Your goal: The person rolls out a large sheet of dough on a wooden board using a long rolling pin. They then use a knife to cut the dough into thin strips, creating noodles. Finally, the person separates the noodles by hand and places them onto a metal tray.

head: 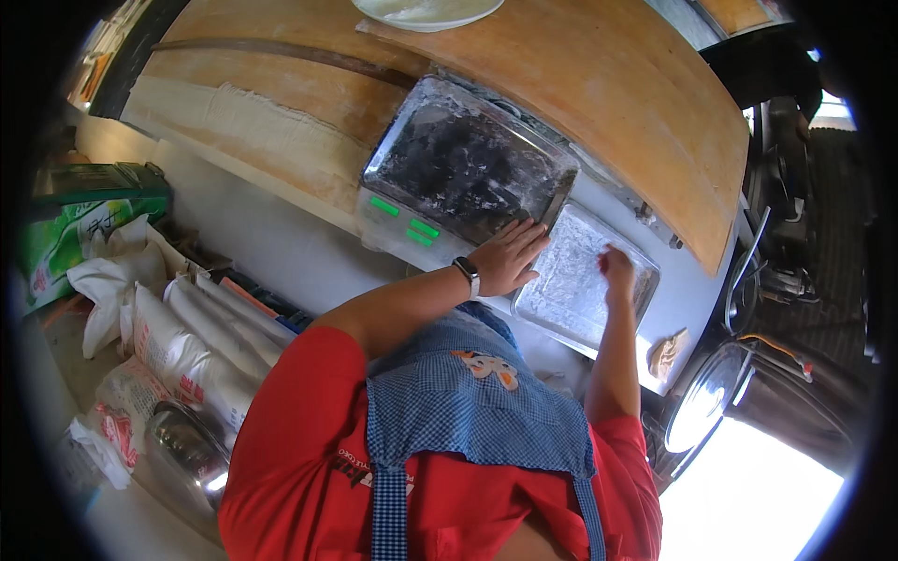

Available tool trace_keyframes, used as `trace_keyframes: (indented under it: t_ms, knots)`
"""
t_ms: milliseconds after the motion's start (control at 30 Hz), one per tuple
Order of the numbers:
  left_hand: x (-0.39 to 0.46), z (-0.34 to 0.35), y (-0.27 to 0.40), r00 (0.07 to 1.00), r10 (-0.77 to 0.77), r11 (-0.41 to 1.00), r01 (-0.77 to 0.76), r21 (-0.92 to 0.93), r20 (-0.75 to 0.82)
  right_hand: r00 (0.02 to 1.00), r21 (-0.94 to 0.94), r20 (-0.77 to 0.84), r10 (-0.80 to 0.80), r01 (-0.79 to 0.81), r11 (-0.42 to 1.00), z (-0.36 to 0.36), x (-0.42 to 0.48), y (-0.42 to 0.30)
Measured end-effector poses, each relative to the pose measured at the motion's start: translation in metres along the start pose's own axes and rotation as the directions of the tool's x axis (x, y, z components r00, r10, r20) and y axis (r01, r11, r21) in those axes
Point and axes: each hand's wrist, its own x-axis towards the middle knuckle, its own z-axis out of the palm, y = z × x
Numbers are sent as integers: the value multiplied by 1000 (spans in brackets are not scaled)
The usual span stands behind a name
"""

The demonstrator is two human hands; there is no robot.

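My left hand, with a watch at its wrist, lies flat with fingers stretched out at the near right corner of a dark metal tray. White powder streaks this tray, which sits on a weighing scale with green lit displays. Beside it is a second, shallow metal tray, its bottom coated in white powder. My right hand is over the right part of that tray, fingers curled and slightly blurred. Whether it holds anything is hidden.
A wooden board spans the far side, with a white bowl on it. A sheet of dough or cloth lies left, near a long wooden rod. White sacks and a metal bowl stand lower left. A round metal lid is at right.
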Motion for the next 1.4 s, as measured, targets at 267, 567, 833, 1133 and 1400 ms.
trace_keyframes:
  t_ms: [267, 567, 833, 1133, 1400]
  knots:
    - [-91, -56, -19, 986, -40, 996, 25, -91, -164, 936, -579, 346, 60, 163, 799, 71, -89, 100]
    - [-185, -124, -80, 638, -663, 700, 714, -21, -392, 960, -580, 254, -116, 247, 776, 104, -108, 89]
    - [-152, -165, -186, 680, -470, 673, 689, 269, -563, 912, -638, -100, -398, 248, 729, 105, -126, 73]
    - [-126, -208, -229, 781, -548, 682, 625, 381, -300, 746, -535, -389, -540, 294, 792, 205, -177, 0]
    - [-148, -265, -301, 708, -590, 622, 705, 340, -388, 716, -556, -67, -695, 552, 621, 287, -183, -48]
